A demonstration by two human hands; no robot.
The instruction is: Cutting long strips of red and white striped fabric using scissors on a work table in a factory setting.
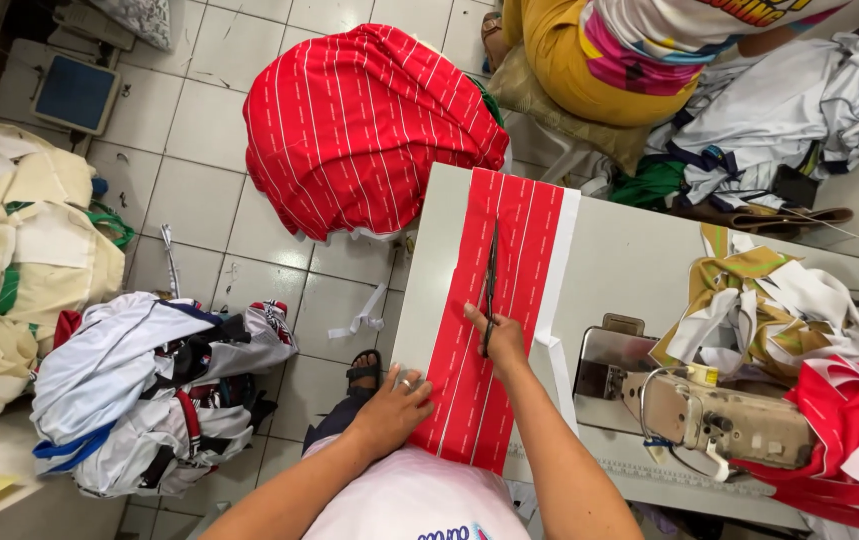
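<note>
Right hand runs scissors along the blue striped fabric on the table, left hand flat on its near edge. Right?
Not quite: the head view shows the fabric is red with white stripes, not blue. The right hand does hold the scissors on it, left hand flat at the near edge.

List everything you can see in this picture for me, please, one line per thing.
Striped fabric strip: one, red with white lines, flat on the table.
Scissors: one pair, dark, on the strip.
Table: one, pale grey, at right.
Sewing machine: one, beige, on the table's right side.
Red cloth heap: one, red with white stripes, on the floor beyond the table.
White garment pile: one, white, blue and red, floor at left.
Cream fabric pile: one, cream and green, far left.
Scale: one, grey and blue, floor top left.
Seated person: one, yellow clothing, top.
Left hand: pressing the strip's edge.
Right hand: gripping the scissors.
</note>
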